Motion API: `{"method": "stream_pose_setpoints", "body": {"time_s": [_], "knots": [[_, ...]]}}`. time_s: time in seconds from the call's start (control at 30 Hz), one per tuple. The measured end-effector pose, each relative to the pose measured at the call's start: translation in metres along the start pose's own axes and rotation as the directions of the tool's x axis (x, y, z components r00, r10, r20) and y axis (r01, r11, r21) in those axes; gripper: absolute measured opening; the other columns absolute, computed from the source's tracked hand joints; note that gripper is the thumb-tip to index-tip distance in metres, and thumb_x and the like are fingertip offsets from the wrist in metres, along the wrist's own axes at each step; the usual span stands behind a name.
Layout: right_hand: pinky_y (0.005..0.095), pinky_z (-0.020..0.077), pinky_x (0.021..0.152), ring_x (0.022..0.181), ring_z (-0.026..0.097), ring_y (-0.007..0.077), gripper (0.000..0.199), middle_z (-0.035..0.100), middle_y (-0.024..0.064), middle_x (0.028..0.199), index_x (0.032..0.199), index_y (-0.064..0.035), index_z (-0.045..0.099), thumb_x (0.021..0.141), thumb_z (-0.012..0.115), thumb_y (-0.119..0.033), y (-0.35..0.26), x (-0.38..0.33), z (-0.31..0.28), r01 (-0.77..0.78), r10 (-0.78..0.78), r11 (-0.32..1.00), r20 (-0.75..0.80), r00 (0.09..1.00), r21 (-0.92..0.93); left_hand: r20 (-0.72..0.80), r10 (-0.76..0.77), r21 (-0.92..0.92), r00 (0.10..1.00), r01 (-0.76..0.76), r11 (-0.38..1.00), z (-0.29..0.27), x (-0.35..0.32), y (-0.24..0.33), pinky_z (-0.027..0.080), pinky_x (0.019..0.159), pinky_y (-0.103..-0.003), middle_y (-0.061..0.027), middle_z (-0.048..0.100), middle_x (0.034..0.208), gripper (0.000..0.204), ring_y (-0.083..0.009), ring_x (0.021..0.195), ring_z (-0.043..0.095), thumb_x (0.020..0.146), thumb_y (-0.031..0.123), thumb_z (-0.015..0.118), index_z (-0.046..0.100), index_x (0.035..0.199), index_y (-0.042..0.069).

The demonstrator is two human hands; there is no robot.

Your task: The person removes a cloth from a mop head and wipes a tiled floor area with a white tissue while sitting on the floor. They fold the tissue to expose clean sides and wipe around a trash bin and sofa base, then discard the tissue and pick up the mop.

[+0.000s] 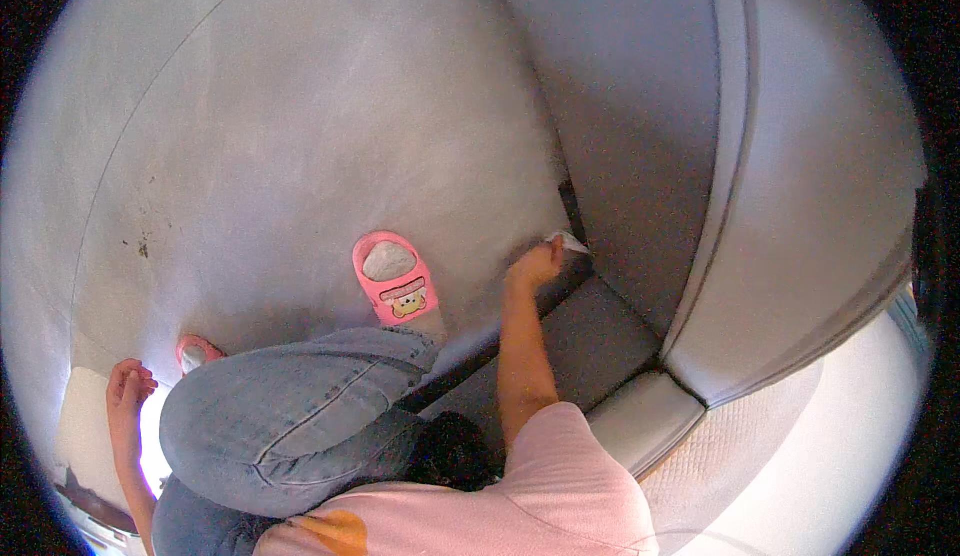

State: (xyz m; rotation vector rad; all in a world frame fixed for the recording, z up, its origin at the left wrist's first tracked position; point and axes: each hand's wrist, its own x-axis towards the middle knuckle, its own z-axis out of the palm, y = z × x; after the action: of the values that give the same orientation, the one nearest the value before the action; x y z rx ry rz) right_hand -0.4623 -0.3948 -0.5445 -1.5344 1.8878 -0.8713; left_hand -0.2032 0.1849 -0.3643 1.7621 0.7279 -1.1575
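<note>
My right hand [538,264] reaches down to the floor at the inner corner of a grey padded bed frame [640,146]. Its fingers are closed on a small white tissue or cloth [573,243], which sticks out on the far right side of the hand beside the dark gap under the frame. Which of the two it is, I cannot tell. My left hand [130,384] hangs out at the far left, beside my bent knee. Its fingers are loosely bent and apart, with nothing visible in them.
Grey floor [300,106] spreads ahead, with small dark specks [143,246] at the left. My feet wear pink slippers [405,301]. A pale quilted mattress [740,456] lies at the lower right, behind the frame's padded edge [650,421].
</note>
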Motion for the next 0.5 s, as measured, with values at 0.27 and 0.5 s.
{"method": "stream_pose_setpoints", "body": {"time_s": [0.27,0.5], "knots": [[0.0326,0.0469,0.075,0.093,0.053,0.0258,0.042,0.053,0.0136,0.109,0.115,-0.0031,0.052,0.074,0.053,0.002,-0.076,-0.079,0.005,0.314,-0.192,0.931,0.482,0.855,-0.187,-0.038,0.053,0.170,0.998,-0.046,0.984,0.000,-0.004,0.009,0.041,0.070,-0.023,-0.0027,0.055,0.084,0.019,-0.0110,0.075,0.053,0.090,0.021,0.048,0.053,0.099,0.006],[0.0376,0.0416,0.081,0.095,0.052,0.0318,0.046,0.054,0.0209,0.102,0.117,-0.0014,0.048,0.073,0.058,-0.008,-0.074,-0.014,-0.026,0.483,-0.169,0.696,0.532,0.830,-0.532,-0.001,0.131,0.170,0.991,-0.129,0.977,-0.022,0.009,-0.026,0.041,0.069,-0.024,-0.0047,0.056,0.084,0.014,-0.0124,0.075,0.054,0.088,0.013,0.048,0.053,0.097,0.004]]}}
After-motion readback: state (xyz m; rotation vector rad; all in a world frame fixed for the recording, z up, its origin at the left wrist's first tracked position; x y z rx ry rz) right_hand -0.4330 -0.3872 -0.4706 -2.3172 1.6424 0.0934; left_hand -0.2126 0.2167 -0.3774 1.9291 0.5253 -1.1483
